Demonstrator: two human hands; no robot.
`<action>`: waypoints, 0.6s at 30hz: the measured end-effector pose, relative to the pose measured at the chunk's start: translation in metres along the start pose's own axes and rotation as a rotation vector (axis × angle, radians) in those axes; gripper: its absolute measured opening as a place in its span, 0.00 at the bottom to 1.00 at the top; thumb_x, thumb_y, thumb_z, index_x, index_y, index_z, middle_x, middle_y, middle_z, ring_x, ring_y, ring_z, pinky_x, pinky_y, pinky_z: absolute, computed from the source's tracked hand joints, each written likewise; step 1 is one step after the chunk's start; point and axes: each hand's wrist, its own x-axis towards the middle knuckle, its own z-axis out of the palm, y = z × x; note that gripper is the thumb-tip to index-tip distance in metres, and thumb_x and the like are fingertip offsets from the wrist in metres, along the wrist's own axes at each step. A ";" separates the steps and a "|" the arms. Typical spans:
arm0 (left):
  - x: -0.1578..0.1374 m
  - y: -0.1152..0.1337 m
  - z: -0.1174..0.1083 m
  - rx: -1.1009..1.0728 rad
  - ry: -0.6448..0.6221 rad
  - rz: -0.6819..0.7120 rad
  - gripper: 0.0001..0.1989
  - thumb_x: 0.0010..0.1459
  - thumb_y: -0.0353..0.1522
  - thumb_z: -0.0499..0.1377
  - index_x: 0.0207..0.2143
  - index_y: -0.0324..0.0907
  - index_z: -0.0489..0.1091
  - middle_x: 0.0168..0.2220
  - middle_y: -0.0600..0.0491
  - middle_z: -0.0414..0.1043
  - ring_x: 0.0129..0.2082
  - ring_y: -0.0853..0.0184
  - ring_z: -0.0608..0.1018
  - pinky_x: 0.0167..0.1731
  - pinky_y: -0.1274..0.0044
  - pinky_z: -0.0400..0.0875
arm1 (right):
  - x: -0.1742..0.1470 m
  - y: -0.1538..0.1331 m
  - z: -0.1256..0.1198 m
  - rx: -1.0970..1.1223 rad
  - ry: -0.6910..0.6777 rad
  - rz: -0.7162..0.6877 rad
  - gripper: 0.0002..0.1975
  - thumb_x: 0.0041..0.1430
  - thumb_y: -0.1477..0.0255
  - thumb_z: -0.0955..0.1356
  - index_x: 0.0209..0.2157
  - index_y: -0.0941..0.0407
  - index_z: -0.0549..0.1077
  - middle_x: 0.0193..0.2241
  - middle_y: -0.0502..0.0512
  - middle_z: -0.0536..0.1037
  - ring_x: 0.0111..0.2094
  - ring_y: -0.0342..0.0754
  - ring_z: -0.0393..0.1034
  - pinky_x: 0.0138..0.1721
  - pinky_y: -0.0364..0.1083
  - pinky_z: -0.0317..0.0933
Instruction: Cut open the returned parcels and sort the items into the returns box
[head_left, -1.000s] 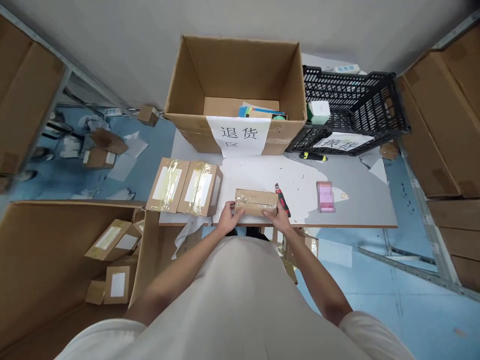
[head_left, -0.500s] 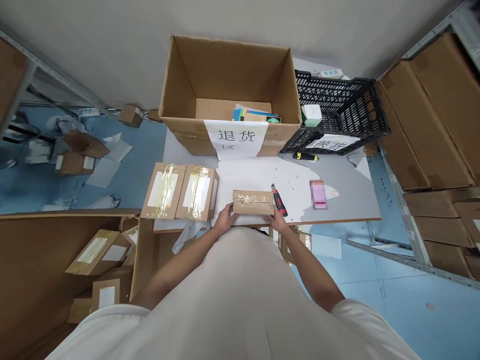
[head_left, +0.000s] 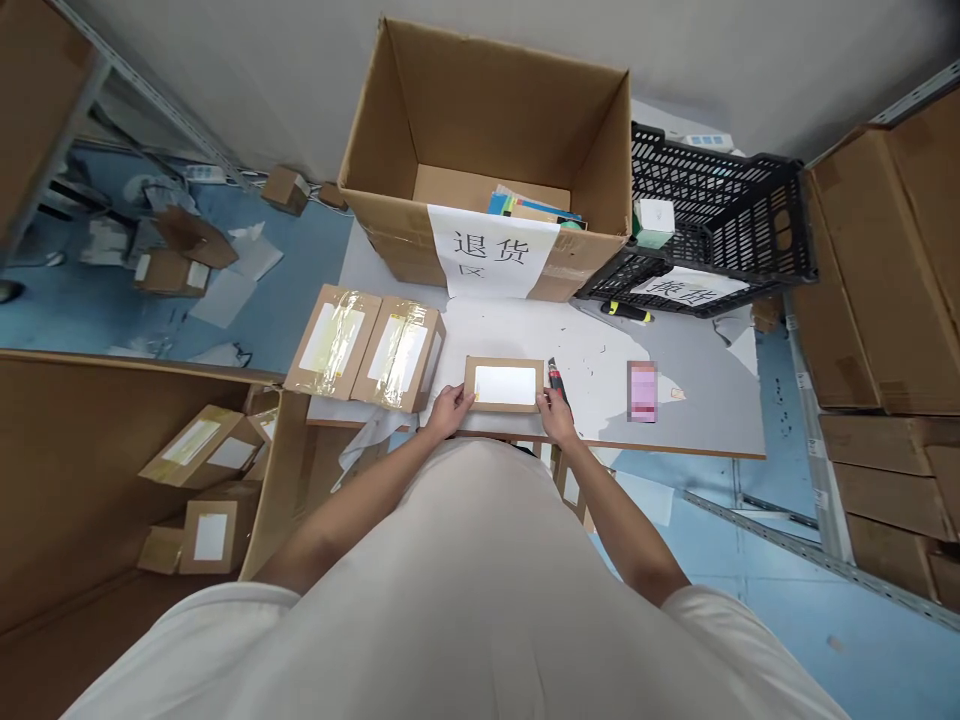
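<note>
A small brown cardboard box [head_left: 470, 385] is between my hands near the table's front edge, its white label facing up. My left hand [head_left: 448, 410] grips its left end with thumb and fingers. At the other end, my right hand [head_left: 556, 414] holds the right side. A red and black utility knife [head_left: 556, 378] lies just beyond my right hand, partly hidden by it. To the left stand two taped boxes with labels, the nearer one [head_left: 400, 355] touching the farther one [head_left: 334, 340].
A large open carton [head_left: 510, 105] with flat items inside stands at the back. Right of it is a black plastic crate [head_left: 720, 230] holding a small white-green box [head_left: 654, 222]. A yellow-black knife [head_left: 626, 312] and a pink item [head_left: 643, 390] lie on the table [head_left: 705, 420].
The small box has been turned over: its taped face was up, and now the white label is. My view has shifted slightly. Both hands keep hold of its ends.
</note>
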 end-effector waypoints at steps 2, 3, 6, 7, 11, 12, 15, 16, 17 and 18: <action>0.001 -0.002 0.002 0.001 -0.010 0.007 0.16 0.58 0.41 0.54 0.42 0.40 0.74 0.28 0.54 0.62 0.31 0.66 0.71 0.39 0.72 0.69 | -0.001 0.003 0.002 -0.015 0.003 0.035 0.24 0.61 0.59 0.59 0.52 0.58 0.68 0.51 0.63 0.72 0.51 0.54 0.67 0.52 0.52 0.60; 0.002 -0.002 0.004 -0.001 -0.014 0.008 0.17 0.58 0.41 0.54 0.43 0.40 0.73 0.29 0.53 0.62 0.32 0.66 0.71 0.40 0.72 0.69 | -0.002 0.004 0.003 -0.004 0.004 0.056 0.24 0.60 0.59 0.60 0.52 0.58 0.68 0.50 0.63 0.73 0.50 0.53 0.67 0.51 0.51 0.60; 0.000 -0.006 0.006 -0.015 -0.028 -0.012 0.21 0.58 0.42 0.54 0.49 0.40 0.71 0.33 0.51 0.65 0.35 0.65 0.72 0.43 0.71 0.69 | -0.003 0.011 0.004 0.065 -0.015 0.098 0.24 0.59 0.58 0.62 0.52 0.57 0.68 0.49 0.62 0.73 0.48 0.53 0.69 0.51 0.51 0.62; -0.001 -0.008 0.006 -0.027 -0.034 -0.025 0.23 0.57 0.42 0.55 0.51 0.40 0.69 0.36 0.50 0.66 0.38 0.64 0.73 0.44 0.71 0.69 | -0.004 0.014 0.004 0.085 -0.018 0.103 0.24 0.59 0.58 0.62 0.52 0.57 0.68 0.50 0.62 0.73 0.49 0.53 0.69 0.52 0.52 0.61; -0.009 -0.021 0.006 -0.069 -0.080 -0.042 0.39 0.46 0.44 0.65 0.59 0.40 0.60 0.53 0.42 0.64 0.50 0.58 0.72 0.45 0.70 0.70 | -0.007 0.023 0.003 0.146 -0.013 0.082 0.21 0.61 0.65 0.58 0.53 0.56 0.68 0.53 0.60 0.71 0.53 0.53 0.66 0.56 0.54 0.59; -0.011 -0.025 0.006 -0.067 -0.093 -0.036 0.41 0.44 0.43 0.66 0.60 0.40 0.59 0.55 0.41 0.63 0.51 0.56 0.71 0.46 0.69 0.70 | -0.009 0.025 0.004 0.163 -0.022 0.073 0.21 0.60 0.68 0.59 0.54 0.56 0.67 0.54 0.59 0.71 0.52 0.52 0.67 0.55 0.54 0.60; -0.012 -0.033 0.007 -0.067 -0.125 -0.030 0.37 0.49 0.40 0.63 0.60 0.38 0.59 0.56 0.41 0.64 0.53 0.55 0.71 0.48 0.66 0.70 | -0.013 0.031 0.007 0.216 -0.075 0.040 0.27 0.52 0.75 0.64 0.55 0.55 0.65 0.54 0.60 0.71 0.48 0.52 0.71 0.52 0.53 0.64; -0.012 -0.033 0.008 -0.075 -0.139 -0.032 0.34 0.51 0.39 0.61 0.59 0.38 0.60 0.55 0.41 0.66 0.52 0.56 0.72 0.48 0.66 0.70 | -0.013 0.032 0.009 0.237 -0.094 0.030 0.29 0.49 0.76 0.66 0.55 0.54 0.65 0.53 0.60 0.71 0.48 0.52 0.71 0.51 0.53 0.65; -0.011 -0.032 0.009 -0.081 -0.150 -0.035 0.31 0.53 0.38 0.59 0.59 0.39 0.60 0.53 0.43 0.68 0.51 0.56 0.73 0.49 0.66 0.70 | -0.013 0.033 0.011 0.258 -0.108 0.022 0.29 0.48 0.76 0.67 0.55 0.54 0.65 0.53 0.60 0.71 0.48 0.52 0.72 0.51 0.53 0.65; -0.011 -0.030 0.009 -0.080 -0.154 -0.036 0.29 0.54 0.37 0.58 0.58 0.39 0.61 0.52 0.44 0.70 0.49 0.57 0.74 0.49 0.65 0.70 | -0.013 0.033 0.012 0.276 -0.117 0.016 0.29 0.47 0.75 0.68 0.54 0.55 0.65 0.52 0.60 0.72 0.47 0.52 0.71 0.51 0.54 0.65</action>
